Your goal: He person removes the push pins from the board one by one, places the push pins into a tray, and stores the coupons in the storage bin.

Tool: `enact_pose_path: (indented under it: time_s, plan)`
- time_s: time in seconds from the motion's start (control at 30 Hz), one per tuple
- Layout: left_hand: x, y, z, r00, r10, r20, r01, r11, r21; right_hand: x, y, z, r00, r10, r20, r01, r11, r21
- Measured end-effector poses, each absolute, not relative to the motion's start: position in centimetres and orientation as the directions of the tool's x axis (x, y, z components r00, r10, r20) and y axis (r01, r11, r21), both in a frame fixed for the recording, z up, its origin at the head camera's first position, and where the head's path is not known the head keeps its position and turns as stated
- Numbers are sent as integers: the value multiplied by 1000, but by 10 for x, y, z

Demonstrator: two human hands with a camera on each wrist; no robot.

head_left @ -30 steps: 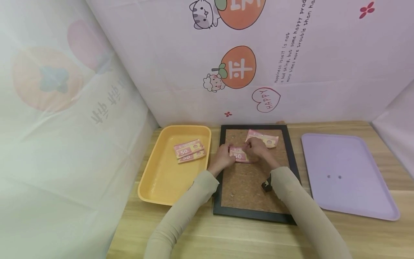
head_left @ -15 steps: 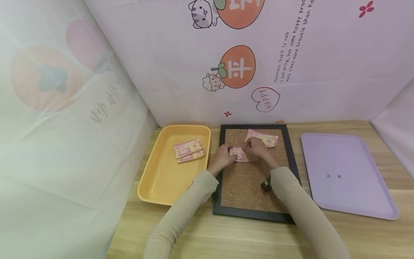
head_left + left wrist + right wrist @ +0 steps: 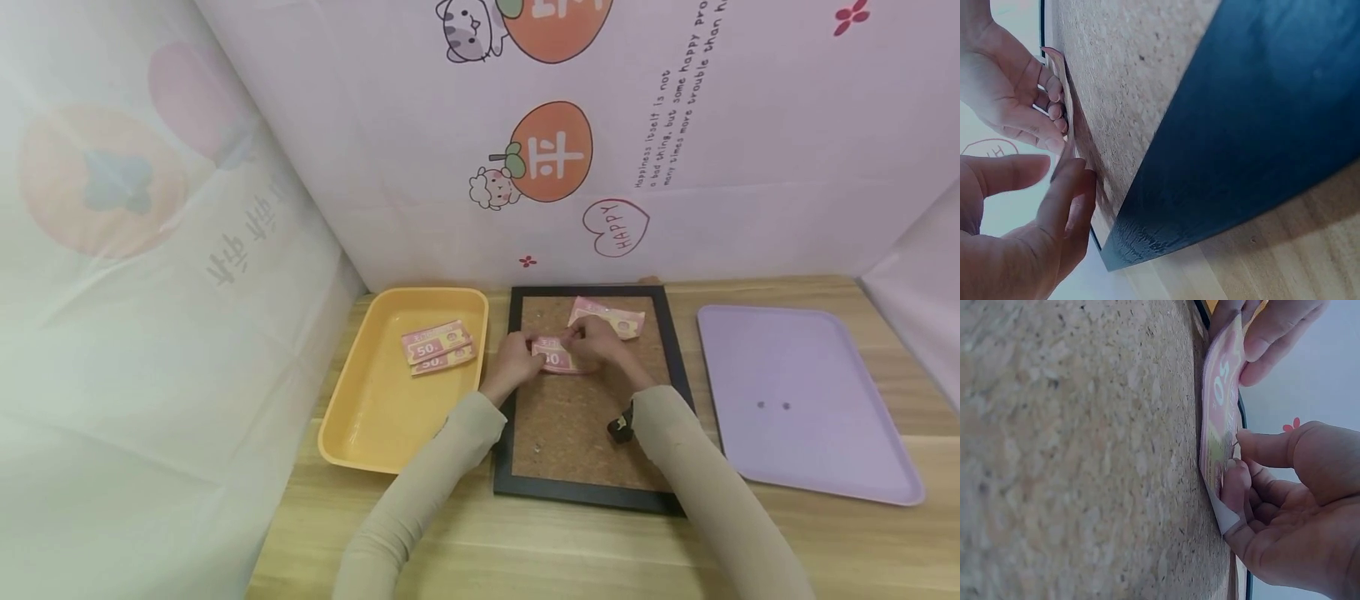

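A pink and yellow paper coupon marked 50 lies over the cork board, its edges lifted a little off the cork. The coupon's left end is pinched between the thumb and fingers of my left hand. At its upper right edge is my right hand, thumb and forefinger close together; a thin dark pin shows at the thumb tip in the right wrist view. Near the right hand's fingers the coupon's corner bends and shows white. Another coupon lies at the board's top right, partly behind the right hand.
To the left, a yellow tray holds two overlapping coupons. A lilac tray with two small grey pieces stands on the right. The board has a raised black frame. Printed cloth hangs behind.
My left thumb shifts slightly over the printed 50 on the coupon. Both hands otherwise stay in the same place on it.
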State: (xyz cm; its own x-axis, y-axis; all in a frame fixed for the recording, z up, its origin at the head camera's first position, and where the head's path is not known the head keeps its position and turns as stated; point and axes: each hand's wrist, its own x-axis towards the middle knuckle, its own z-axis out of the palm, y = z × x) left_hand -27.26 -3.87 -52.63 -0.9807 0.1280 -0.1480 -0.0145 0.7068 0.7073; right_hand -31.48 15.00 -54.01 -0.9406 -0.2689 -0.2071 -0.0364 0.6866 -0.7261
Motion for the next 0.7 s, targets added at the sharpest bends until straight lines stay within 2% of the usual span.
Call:
enact_pose_path:
  time_s: [0.37, 0.7]
  plan:
    - [-274, -37, -527, -983, 102, -154, -38, 704, 709, -311, 151, -540, -948, -248, -198, -18, 663, -749]
    - [-268, -36, -523, -985, 124, -124, -6, 682, 731, -304, 157, -539, -961, -217, -174, -1, 626, -780]
